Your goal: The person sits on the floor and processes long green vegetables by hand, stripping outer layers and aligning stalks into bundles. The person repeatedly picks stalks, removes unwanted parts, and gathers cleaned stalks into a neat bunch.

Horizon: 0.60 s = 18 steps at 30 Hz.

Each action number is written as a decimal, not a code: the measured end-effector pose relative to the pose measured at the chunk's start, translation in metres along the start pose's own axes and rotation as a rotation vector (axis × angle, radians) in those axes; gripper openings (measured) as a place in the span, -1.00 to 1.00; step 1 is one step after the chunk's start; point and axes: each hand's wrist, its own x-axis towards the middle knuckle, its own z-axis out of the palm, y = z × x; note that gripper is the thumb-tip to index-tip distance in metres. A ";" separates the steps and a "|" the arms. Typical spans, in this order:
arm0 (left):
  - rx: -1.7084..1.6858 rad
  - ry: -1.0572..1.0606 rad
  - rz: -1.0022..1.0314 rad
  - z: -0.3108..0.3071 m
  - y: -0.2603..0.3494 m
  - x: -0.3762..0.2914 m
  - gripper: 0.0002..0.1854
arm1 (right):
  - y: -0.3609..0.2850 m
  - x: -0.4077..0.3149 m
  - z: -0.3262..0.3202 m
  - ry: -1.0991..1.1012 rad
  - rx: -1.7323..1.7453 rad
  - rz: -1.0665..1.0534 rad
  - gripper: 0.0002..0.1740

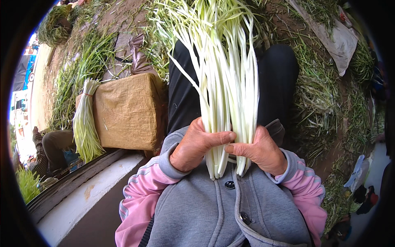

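Note:
Both hands grip a loose bunch of allium greens (216,92), with long white stems and pale yellow-green leaves. My left hand (194,146) closes around the left part of the stems near their lower ends. The right part is in my right hand (262,151). My thumbs lie across the front, their tips almost touching; most of my fingers are hidden behind the stems. The cut ends point toward my grey vest, and the leaves fan out away from me above my knees. A tied bundle of thin greens (88,120) with a red band lies on the left edge of a cloth-covered block (126,111).
Loose green leaves (89,58) litter the earth floor on the left, and more trimmings (318,92) lie on the right. A pale sheet (336,43) is at upper right. A white ledge (89,188) runs along the lower left. Another person's leg (57,148) shows beyond it.

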 end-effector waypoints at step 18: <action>-0.066 0.033 0.009 0.002 -0.007 -0.001 -0.64 | 0.004 -0.001 -0.003 -0.030 -0.139 -0.025 -0.61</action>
